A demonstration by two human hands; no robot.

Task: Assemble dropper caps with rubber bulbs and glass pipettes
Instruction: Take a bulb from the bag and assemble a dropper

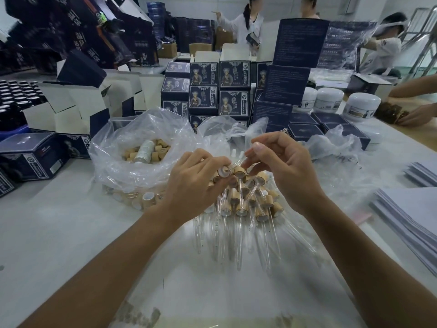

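So my left hand (196, 183) has its grip pinched round a wooden cap (223, 172), open end facing right. My right hand (279, 166) pinches a glass pipette (236, 163), long axis slanting down-left, tip right at the cap's mouth. Looks like it just needs pushing in along that line, above the finished pile (246, 204) on the surface.

Your left hand (196, 183) and right hand (281, 171) meet over the pile of assembled droppers (243, 200), which lies on a plastic sheet (236, 268) on the table (59, 228) directly before you. Between your fingertips sit a cap (223, 172) and a glass pipette (236, 163). Behind and left of the pile stands an open bag of caps (146, 151). Stacked boxes (220, 91) rise behind that bag. Paper stacks (406, 216) lie to your right, and jars (340, 100) stand far right behind.
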